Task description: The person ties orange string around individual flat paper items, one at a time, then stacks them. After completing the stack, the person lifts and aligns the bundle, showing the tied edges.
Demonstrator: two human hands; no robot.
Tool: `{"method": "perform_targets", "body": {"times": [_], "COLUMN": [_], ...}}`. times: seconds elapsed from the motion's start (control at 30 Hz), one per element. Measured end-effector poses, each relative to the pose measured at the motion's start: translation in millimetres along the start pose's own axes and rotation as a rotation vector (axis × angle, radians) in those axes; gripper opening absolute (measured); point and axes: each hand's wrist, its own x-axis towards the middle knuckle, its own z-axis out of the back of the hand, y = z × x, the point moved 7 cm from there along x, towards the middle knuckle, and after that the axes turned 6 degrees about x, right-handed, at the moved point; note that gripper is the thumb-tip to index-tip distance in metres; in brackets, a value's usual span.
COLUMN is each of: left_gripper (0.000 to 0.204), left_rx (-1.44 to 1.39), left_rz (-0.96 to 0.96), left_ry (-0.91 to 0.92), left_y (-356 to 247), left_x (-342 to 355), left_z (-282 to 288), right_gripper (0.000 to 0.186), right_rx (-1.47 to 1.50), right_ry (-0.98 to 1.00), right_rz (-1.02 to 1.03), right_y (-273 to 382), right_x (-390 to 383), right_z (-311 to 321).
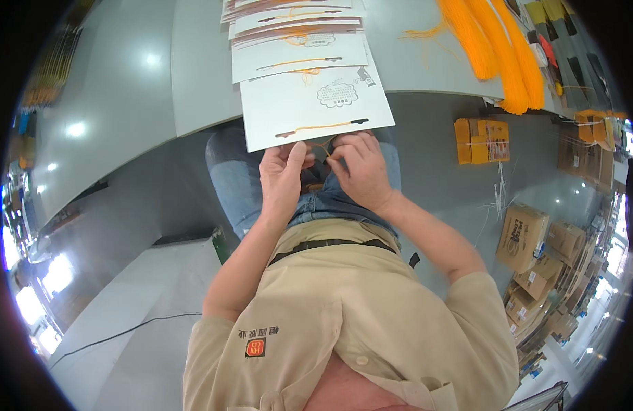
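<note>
My left hand (pixel 281 177) and my right hand (pixel 359 171) are at the near edge of a white printed card (pixel 296 103), above my lap. Both have fingers closed on a thin orange string (pixel 322 148), which loops between them just below the card. The card has a slot near this edge with orange string laid along it, and it lies on top of overlapping white cards (pixel 275 48) that also carry orange strings. Part of my fingers is tucked under the card's edge.
Thick orange string bundles (pixel 480 48) lie on the grey table (pixel 200 96), right of the cards. Orange cartons (pixel 482 140) sit lower at right, with cardboard boxes (pixel 525 236) beyond. Another grey surface (pixel 111 356) with a black cable is at lower left.
</note>
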Motion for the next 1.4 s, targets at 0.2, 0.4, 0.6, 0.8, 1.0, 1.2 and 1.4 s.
{"method": "perform_targets", "body": {"times": [0.2,0.4,0.6,0.8,1.0,1.2,1.4], "left_gripper": [0.036,0.043,0.034,0.035,0.011,0.005,0.023], "left_rx": [-0.385,-0.465,-0.255,1.496,1.202,1.249,0.939], "left_rz": [-0.062,-0.137,-0.035,-1.124,-0.954,-1.086,-0.601], "left_ry": [0.189,-0.021,0.152,0.142,0.170,0.191,0.380], "left_y": [-60,-82,-71,-99,-164,-122,-29], "left_x": [14,75,131,50,75,4,-38], "left_z": [-26,-39,-27,-44,-36,-36,-44], "right_gripper": [0.051,0.065,0.037,0.014,0.011,0.012,0.012], "right_rx": [-0.591,-0.525,-0.283,-0.292,-0.319,-0.048,0.331], "right_ry": [0.299,0.198,0.114,0.005,0.101,0.068,0.354], "right_rz": [0.038,0.178,0.131,-0.126,-0.146,-0.059,-0.065], "right_y": [-42,-34,-62,-149,-165,-98,5], "right_x": [47,51,70,115,121,106,81], "right_z": [-6,3,62,146,136,113,4]}}
